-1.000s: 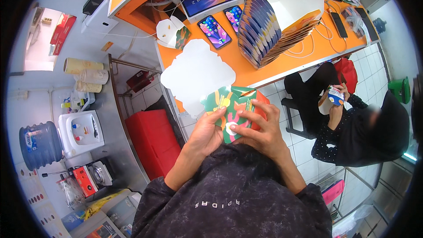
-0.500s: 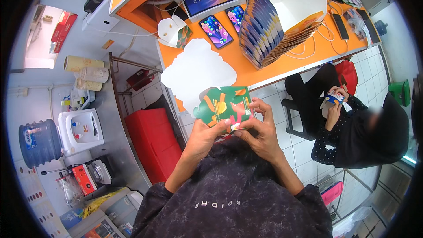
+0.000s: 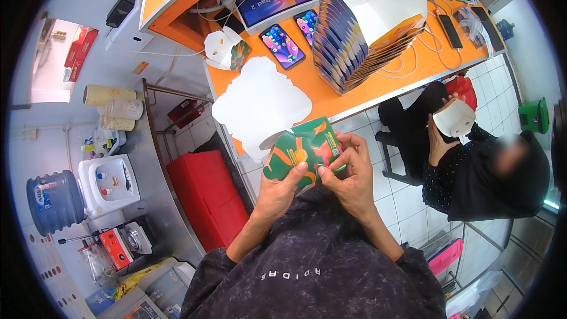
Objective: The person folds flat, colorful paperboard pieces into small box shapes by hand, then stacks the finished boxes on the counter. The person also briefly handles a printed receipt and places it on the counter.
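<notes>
A green paper food carton (image 3: 290, 152) with orange and pink shapes is between my two hands, above my lap. My left hand (image 3: 279, 192) grips its lower left side, thumb across the printed face. At the carton's right side, my right hand (image 3: 349, 180) pinches an edge between thumb and curled fingers. The carton's underside is hidden. Just beyond it, flat white carton blanks (image 3: 260, 100) lie on the orange table, overhanging its near edge. A small formed carton (image 3: 217, 49) stands farther back.
A tall nested stack of cartons (image 3: 341, 44) leans on the orange table (image 3: 348, 105), beside two lit phones (image 3: 282, 46) and a boxed tablet (image 3: 277, 3). To the right sits a person (image 3: 490, 183) holding a white carton (image 3: 453, 119). A red box (image 3: 207, 198) stands left.
The green carton has tilted in my hands, its right side now raised. My right fingers have curled more tightly at its edge. The other person has turned their carton, showing its white side.
</notes>
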`<state>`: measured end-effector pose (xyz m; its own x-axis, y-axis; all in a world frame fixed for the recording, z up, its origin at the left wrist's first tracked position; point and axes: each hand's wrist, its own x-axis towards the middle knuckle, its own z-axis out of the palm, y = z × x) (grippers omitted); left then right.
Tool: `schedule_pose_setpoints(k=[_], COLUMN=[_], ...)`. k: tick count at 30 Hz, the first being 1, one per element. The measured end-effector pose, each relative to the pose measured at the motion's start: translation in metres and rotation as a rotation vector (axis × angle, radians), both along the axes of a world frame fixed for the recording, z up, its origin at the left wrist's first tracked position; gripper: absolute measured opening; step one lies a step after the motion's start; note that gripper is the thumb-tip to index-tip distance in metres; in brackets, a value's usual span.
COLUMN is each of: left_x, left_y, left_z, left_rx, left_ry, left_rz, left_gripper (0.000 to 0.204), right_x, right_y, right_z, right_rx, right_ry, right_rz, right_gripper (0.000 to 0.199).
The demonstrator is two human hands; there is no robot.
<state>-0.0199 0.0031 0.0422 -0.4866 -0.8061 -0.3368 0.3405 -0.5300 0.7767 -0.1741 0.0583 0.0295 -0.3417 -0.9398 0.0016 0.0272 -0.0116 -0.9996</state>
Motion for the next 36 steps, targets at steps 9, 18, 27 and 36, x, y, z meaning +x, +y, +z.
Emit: schedule_pose_setpoints(k=[9, 18, 27, 36], left_x=[-0.008, 0.001, 0.008, 0.020], left_y=[0.006, 0.004, -0.001, -0.018], left_z=[0.001, -0.005, -0.007, 0.000], left_rx=[0.051, 0.025, 0.192, -0.451], left_ry=[0.122, 0.044, 0.052, -0.559], left_rz=[0.095, -0.071, -0.188, -0.538], left_gripper=[0.041, 0.046, 0.044, 0.040], right_x=[-0.011, -0.026, -0.016, -0.008], right_y=[-0.005, -0.003, -0.003, -0.006], right_z=[0.004, 0.008, -0.009, -0.016], right_rx=[-0.012, 0.102, 0.113, 0.105], right_ry=[-0.182, -0.168, -0.042, -0.134], right_rz=[0.069, 0.219, 0.166, 0.072], right_gripper=[0.019, 0.020, 0.047, 0.089])
